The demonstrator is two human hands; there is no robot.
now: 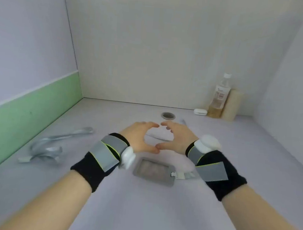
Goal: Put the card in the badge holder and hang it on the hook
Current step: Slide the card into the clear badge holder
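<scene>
A white card [159,135] lies flat on the table beyond the middle. My left hand [140,137] and my right hand [177,137] curve around it from either side, with thumbs and forefingers nearly meeting in a ring over it. Neither hand pinches anything. Closer to me, between my wrists, a clear grey-framed badge holder [154,172] lies flat with its clip [178,175] pointing right. At the left a loose grey lanyard strap [54,143] is curled on the table. I see no hook.
A clear bottle [219,96], a beige roll [232,105] and a small white case [200,111] stand at the back right by the wall. A round cable hole [168,115] sits behind my hands. Walls close in on three sides.
</scene>
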